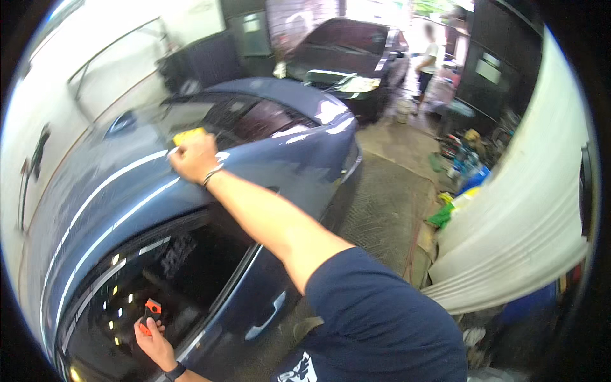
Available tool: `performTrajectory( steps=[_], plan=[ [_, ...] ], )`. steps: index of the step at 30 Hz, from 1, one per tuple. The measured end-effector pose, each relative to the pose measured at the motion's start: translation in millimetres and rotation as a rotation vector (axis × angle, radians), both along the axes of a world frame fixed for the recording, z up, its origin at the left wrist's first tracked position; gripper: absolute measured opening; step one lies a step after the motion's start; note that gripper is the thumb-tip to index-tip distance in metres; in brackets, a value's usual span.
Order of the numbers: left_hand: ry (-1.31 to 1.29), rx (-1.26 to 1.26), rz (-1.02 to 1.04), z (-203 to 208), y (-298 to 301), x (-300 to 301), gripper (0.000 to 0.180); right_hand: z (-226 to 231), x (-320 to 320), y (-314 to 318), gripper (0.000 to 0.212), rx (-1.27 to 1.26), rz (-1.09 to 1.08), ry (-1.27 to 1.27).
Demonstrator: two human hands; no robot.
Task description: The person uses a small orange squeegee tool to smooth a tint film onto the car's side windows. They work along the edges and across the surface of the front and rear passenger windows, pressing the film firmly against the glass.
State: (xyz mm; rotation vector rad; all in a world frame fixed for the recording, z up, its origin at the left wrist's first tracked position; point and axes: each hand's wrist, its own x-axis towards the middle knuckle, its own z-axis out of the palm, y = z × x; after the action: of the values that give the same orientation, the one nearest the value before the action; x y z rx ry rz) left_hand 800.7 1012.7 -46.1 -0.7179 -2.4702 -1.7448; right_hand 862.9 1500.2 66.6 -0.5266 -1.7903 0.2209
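Observation:
My right arm stretches across a dark blue car [210,175], and my right hand [196,159] is closed around a yellow pad [188,135]. That hand is at the roof's edge beside the rear window [254,121]; whether the pad presses on the paint is hard to tell. Lower left, my left hand [154,347] grips a small orange and black tool [153,309] in front of the dark side window [172,274]. The tool's exact kind does not show, and part of it is hidden by my fingers. Below the window is a door handle [266,316].
A black car [340,51] is parked behind this one. Near it a person [428,60] stands by a bucket [403,109]. Bottles and cloths [468,165] lie along the right side, beside a white curtain [515,235]. A fin antenna [121,123] rises from the roof.

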Motion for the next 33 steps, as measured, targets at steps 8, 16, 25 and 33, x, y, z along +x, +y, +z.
performTrajectory(
  steps=[8, 16, 25, 33],
  plan=[
    [-0.849, 0.867, 0.121, -116.2, -126.3, 125.0, 0.027, -2.9, 29.2, 27.8, 0.045, -0.145, -0.010, -0.035],
    [-1.263, 1.274, 0.011, -149.8, -83.0, 243.2, 0.023, -24.9, -0.5, 44.6, 0.034, -0.173, 0.179, 0.096],
    [-0.995, 0.678, -0.022, -103.1, -66.7, 249.6, 0.025, -84.9, 54.8, 14.9, 0.040, -0.284, 0.530, 0.432],
    [-0.997, 0.898, -0.184, -89.8, -51.8, 150.5, 0.020, -187.0, 156.4, -386.9, 0.046, -0.217, 1.050, -0.309]
  ],
)
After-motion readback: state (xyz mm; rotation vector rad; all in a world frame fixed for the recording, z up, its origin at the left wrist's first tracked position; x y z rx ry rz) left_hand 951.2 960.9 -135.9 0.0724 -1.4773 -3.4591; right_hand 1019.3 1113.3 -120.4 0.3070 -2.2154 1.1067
